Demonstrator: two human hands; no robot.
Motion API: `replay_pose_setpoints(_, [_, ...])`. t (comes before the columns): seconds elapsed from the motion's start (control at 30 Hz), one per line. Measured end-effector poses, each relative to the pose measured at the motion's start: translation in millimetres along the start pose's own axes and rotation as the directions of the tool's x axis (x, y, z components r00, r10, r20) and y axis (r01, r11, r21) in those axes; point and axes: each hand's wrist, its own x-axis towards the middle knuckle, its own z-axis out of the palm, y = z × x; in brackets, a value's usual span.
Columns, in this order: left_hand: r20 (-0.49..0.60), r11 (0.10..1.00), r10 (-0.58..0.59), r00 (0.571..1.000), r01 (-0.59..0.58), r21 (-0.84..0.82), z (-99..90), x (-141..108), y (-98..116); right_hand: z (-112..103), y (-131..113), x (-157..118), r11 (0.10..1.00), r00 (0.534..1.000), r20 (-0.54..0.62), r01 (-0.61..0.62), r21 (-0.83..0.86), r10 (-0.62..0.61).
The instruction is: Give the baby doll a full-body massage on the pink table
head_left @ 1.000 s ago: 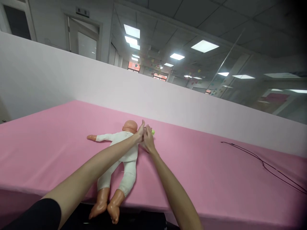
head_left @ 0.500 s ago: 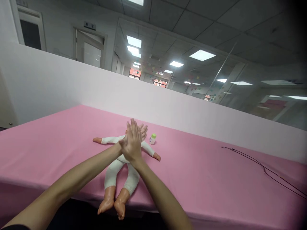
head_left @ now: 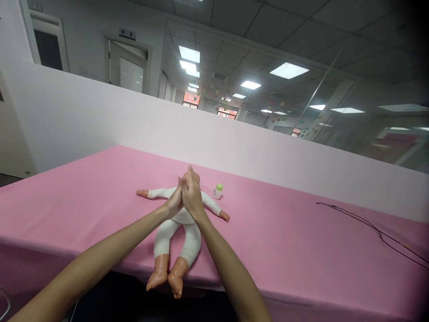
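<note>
The left hand [head_left: 174, 202] and right hand [head_left: 192, 194] are pressed together palm to palm, fingers straight and pointing up, with nothing visible between them. They hover above the upper chest of a baby doll [head_left: 183, 216] and partly hide its bald vinyl head [head_left: 196, 178]; no contact with the doll can be made out.

The doll lies on its back near the middle of a table [head_left: 268, 250] covered in pink cloth. It wears a white long-sleeved, footless suit, and its bare vinyl hands and feet show. Its arms stretch out to both sides, and its legs point toward the person, with the feet near the table's front edge.

A small white bottle [head_left: 218, 191] with a green cap stands upright just beside the doll's head and shoulder, on the side of the right hand. Its label has a blue mark, but the print is too small to read.

Farther right, a thin black cable [head_left: 378, 232] lies curving across the cloth. A pale pink partition [head_left: 201, 134] runs behind the table. Beyond it, a doorway has a small dark sign [head_left: 127, 34] above it, its characters unreadable.
</note>
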Motion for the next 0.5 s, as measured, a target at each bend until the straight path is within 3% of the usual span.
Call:
replay_pose_setpoints(0.1, [0.008,0.989,0.037,0.999,-0.038,0.145,-27.8,-4,-17,2,50,-6,0.991,0.99,0.049,-0.133,0.002,0.132])
replay_pose_setpoints(0.23, [0.082,0.922,0.019,0.996,-0.049,0.385,-39.3,-18,-45,21,97,-38,0.99,0.97,0.213,-0.103,-0.098,0.122])
replay_pose_setpoints(0.37, [0.099,0.867,0.021,0.995,-0.068,0.493,-32.3,-23,-60,27,110,-46,0.99,0.958,0.266,-0.078,-0.12,0.107])
replay_pose_setpoints(0.5, [0.094,0.796,0.025,0.995,-0.077,0.6,-32.5,-8,-55,21,111,-31,0.988,0.955,0.262,-0.119,-0.101,0.142])
